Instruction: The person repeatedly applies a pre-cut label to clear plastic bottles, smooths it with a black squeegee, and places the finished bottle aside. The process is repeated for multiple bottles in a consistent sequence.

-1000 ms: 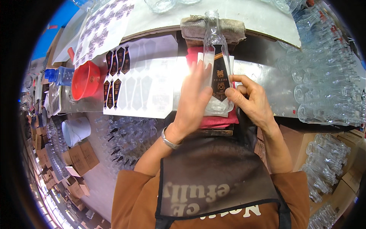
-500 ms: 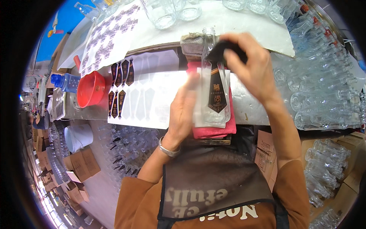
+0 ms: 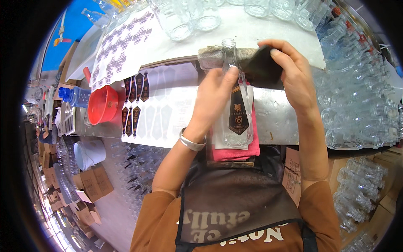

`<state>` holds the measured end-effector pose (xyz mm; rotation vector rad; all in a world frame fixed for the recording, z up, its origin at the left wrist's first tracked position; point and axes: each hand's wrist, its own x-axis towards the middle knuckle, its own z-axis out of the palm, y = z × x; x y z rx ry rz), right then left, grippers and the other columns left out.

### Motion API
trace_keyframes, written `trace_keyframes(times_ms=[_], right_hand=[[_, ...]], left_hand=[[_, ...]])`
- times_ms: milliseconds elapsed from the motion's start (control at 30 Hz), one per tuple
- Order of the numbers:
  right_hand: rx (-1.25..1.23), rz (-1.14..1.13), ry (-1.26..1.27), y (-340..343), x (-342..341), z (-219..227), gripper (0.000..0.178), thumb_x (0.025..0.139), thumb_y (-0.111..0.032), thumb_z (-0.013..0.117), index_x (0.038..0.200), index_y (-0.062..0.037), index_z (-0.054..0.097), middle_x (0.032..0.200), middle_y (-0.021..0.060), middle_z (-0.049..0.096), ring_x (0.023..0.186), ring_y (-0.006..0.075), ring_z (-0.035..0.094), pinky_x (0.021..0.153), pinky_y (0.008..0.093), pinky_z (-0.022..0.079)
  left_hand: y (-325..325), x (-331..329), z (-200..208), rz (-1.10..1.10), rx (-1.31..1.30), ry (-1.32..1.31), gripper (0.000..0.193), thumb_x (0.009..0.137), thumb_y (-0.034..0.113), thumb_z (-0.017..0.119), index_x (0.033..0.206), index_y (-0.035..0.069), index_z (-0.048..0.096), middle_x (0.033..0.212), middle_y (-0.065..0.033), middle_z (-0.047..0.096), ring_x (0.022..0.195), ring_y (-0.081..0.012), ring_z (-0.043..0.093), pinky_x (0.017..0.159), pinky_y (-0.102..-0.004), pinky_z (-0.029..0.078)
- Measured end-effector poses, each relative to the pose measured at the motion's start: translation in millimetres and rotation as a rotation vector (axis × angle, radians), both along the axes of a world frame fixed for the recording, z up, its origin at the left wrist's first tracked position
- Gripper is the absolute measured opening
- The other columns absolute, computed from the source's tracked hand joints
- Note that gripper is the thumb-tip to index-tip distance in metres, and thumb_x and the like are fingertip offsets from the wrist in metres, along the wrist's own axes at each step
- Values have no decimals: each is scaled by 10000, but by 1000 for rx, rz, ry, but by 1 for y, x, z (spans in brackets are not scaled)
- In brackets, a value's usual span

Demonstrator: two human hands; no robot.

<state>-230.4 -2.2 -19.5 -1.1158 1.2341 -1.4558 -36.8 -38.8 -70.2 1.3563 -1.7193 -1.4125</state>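
Far left of worktop: blue plastic bottle lying beside a red funnel; white bucket and cardboard boxes lower down, off the worktop.
Left-centre: label sheet flat on the metal worktop, a few dark pointed stickers left at its left end, the rest peeled; a second sheet of small labels lies further back on the white surface.
Left hand: grip closed over the shoulder and upper body of the glass bottle, pressing it down, thumb up by the neck.
Centre: glass bottle lies flat on a pink cloth, neck pointing away and resting against a rolled grey rag; dark pointed label already on its face.
Handling: clear glass, looks empty, so light but stiff, slick and breakable; best held round the shoulder or flat sides, clear of the label; cloth under it probably stops rolling.
Right hand: raised just right of the neck, grip pinched on a dark flat piece, can't tell what it is; not touching the bottle.
Right: rows of empty clear bottles packed together; more glassware along the back edge.
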Motion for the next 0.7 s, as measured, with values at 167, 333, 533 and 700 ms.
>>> trace_keyframes(times_ms=[167, 333, 533, 700], right_hand=[[138, 122, 184, 12, -4, -35, 400, 1054, -354, 529, 1006, 6, 697, 759, 7, 627, 720, 58, 544, 679, 210, 422], [244, 152, 277, 5, 16, -33, 512, 998, -439, 582, 915, 50, 709, 790, 87, 707, 745, 124, 657, 719, 274, 500], [301, 205, 385, -2, 18, -27, 589, 983, -473, 562, 980, 96, 711, 843, 128, 748, 805, 187, 706, 799, 316, 544], [151, 146, 227, 24, 25, -22, 440, 1061, -361, 515, 891, 22, 649, 691, 22, 602, 633, 91, 547, 623, 251, 449]], left_hand=[[4, -11, -18, 47, 29, 300, 561, 1058, 512, 449, 1066, -28, 602, 950, -105, 690, 797, -128, 644, 711, -258, 528], [-6, -5, -14, 16, 296, 304, 596, 1077, 503, 391, 1150, -50, 603, 946, -91, 675, 817, -133, 642, 728, -265, 533], [-7, -8, -18, -13, 151, 326, 545, 1084, 468, 396, 1112, -30, 616, 970, -87, 665, 852, -130, 642, 749, -267, 535], [9, -1, 17, -91, 104, 293, 530, 1065, 496, 437, 1106, 4, 630, 980, -68, 663, 872, -140, 640, 778, -279, 514]])
